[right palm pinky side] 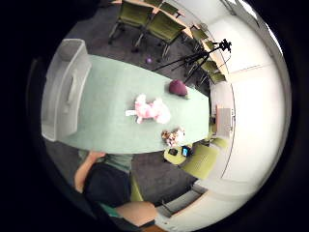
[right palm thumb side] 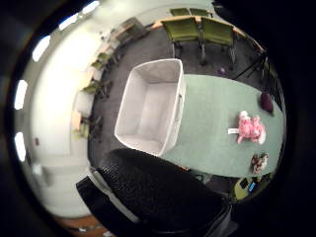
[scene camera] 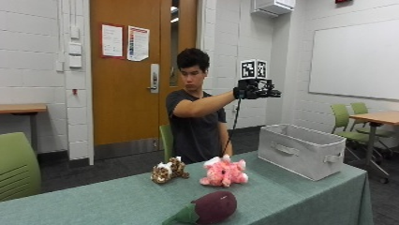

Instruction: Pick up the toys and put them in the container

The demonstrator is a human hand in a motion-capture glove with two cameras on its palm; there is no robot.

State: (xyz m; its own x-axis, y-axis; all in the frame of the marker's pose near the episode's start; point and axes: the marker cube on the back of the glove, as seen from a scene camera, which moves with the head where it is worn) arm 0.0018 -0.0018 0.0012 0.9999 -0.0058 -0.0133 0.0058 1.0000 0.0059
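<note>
Grip [scene camera: 257, 90] raised high above container [scene camera: 301, 150], toys on table [scene camera: 293, 197].

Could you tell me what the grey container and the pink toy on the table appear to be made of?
The grey container looks like matte fabric over stiff panels: soft-edged walls and a sewn strap handle, though the core is hidden. The pink toy looks like fuzzy plush, with a tufted, matte surface and a soft outline.

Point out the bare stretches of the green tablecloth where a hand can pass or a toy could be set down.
Bare cloth lies between the grey fabric bin and the pink plush toy, and on the green tablecloth at the end beyond the brown spotted plush toy. It is crowded mid-table, where those two toys and the maroon eggplant plush cluster. The bin's inside looks empty.
</note>
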